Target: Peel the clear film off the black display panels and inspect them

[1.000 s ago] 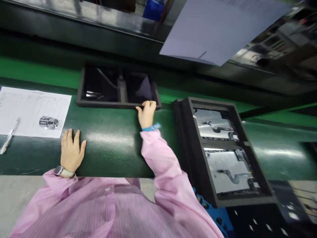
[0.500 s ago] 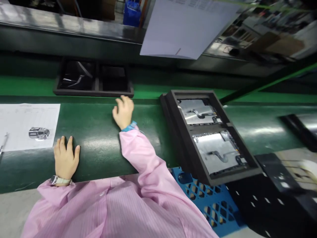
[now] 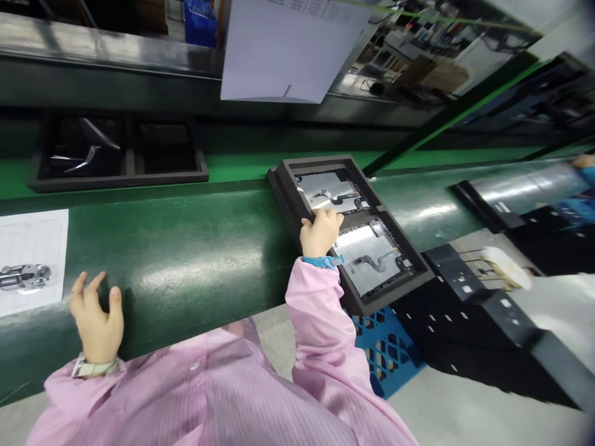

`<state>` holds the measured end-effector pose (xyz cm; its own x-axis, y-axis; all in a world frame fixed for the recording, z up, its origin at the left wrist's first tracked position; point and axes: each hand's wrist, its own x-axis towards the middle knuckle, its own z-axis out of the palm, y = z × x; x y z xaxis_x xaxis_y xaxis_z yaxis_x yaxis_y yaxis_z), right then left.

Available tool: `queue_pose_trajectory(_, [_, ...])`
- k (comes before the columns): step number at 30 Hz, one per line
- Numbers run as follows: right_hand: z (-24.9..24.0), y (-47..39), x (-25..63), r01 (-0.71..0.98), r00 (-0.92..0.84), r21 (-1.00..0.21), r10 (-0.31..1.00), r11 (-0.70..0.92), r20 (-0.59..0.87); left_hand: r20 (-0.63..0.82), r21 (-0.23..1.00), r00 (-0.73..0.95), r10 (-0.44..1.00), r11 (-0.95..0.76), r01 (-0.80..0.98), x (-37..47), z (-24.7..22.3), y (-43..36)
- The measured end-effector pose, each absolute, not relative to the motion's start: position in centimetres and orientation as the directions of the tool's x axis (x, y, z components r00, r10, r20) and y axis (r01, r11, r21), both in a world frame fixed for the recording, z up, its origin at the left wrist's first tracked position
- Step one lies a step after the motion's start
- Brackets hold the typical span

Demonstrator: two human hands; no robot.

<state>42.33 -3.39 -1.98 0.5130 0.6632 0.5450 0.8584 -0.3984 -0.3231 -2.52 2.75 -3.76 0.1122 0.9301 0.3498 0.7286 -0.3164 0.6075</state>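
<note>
My right hand (image 3: 320, 232) is at the near-left wall of a dark foam tray (image 3: 397, 238), its fingers curled over the rim beside the middle divider. Two silver tablet-like assemblies lie in the tray's compartments: the far assembly (image 3: 320, 184) and the near assembly (image 3: 362, 272), each with a dark ribbon cable across it. Part of the near one is behind my hand. My left hand (image 3: 96, 325) is open over the green bench, fingers spread and holding nothing, just right of a printed sheet (image 3: 37, 238). A shiny metal object (image 3: 25, 277) rests on that sheet.
Another dark foam tray (image 3: 130, 164) at the back left holds glossy black panels. A white paper (image 3: 279, 56) hangs above the bench. Below the right tray stands a blue perforated crate (image 3: 393, 353), with black boxes (image 3: 493, 328) beside it. Another person's hand (image 3: 583, 161) shows far right.
My right hand has moved from near the back-left tray to the right-hand foam tray's rim. The view has swung right. My left hand stays by the sheet, fingers spread.
</note>
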Motion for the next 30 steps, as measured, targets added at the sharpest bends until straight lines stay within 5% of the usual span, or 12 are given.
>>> queue_pose_trajectory(2, [-1.8, -4.5, 41.5, 0.837, 0.547, -0.337, 0.626, -0.431, 0.556, 0.285, 0.800, 0.047, 0.957, -0.265, 0.538, -0.3, -3.8, 2.5])
queue_pose_trajectory(5, [-1.3, -6.8, 38.4, 0.831, 0.554, -0.346, 0.601, -0.434, 0.576, -0.024, 1.000, 0.117, 0.993, 0.024, -0.002, 4.6, -3.6, 2.4])
queue_pose_trajectory(9, [-0.6, -10.6, 30.5, 0.899, 0.430, -0.343, 0.697, -0.273, 0.574, -0.366, 0.809, 0.360, 0.858, 0.484, -0.332, 9.2, -1.9, 3.5])
queue_pose_trajectory(12, [-0.5, -12.5, 24.7, 0.928, 0.292, -0.361, 0.780, -0.092, 0.553, -0.408, 0.743, 0.402, 0.820, 0.554, -0.376, 8.2, -0.7, 4.4])
queue_pose_trajectory(24, [-5.0, -12.0, 18.4, 0.792, -0.228, -0.373, 0.801, 0.484, 0.554, -0.442, 0.876, -0.157, 0.883, 0.388, -0.287, -6.1, -2.8, -3.3])
queue_pose_trajectory(27, [-5.6, -11.5, 19.4, 0.746, -0.343, -0.332, 0.760, 0.577, 0.552, -0.187, 0.956, -0.268, 0.945, 0.238, 0.173, -7.4, -2.7, -4.4])
queue_pose_trajectory(30, [-5.9, -10.5, 21.4, 0.713, -0.412, -0.305, 0.729, 0.632, 0.547, 0.238, 0.711, -0.193, 0.952, -0.036, 0.702, -8.6, -2.1, -3.5])
